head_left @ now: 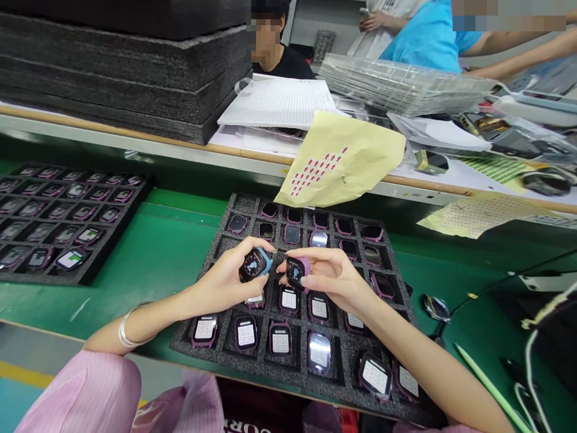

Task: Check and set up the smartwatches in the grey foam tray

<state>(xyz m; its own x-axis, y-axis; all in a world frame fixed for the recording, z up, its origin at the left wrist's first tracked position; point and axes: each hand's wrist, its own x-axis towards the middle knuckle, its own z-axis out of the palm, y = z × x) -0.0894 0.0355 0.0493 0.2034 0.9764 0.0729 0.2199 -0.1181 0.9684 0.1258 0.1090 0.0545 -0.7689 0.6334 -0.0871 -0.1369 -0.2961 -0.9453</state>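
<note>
Bright, even overhead lighting with soft, faint shadows on the green worktop (166, 240) and white glare on a watch screen (320, 350) in the foam tray (215, 249). Left hand (225, 279) and right hand (336, 276) sharp, without motion blur; wide-angle bowing along the shelf edge (135, 138), far background softer.

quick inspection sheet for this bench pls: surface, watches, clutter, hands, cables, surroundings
surface: green mat under the near tray and a left tray
job's things: blue watch and purple watch held above the near tray; boxed watches in its cells
clutter: yellow sheet with red arrow stickers, papers, clear trays, foam stack on the shelf
grippers: left hand pinches the blue watch, right hand the purple watch
cables: white cable, black cable at right
surroundings: a person in black and a person in blue behind the shelf
</note>
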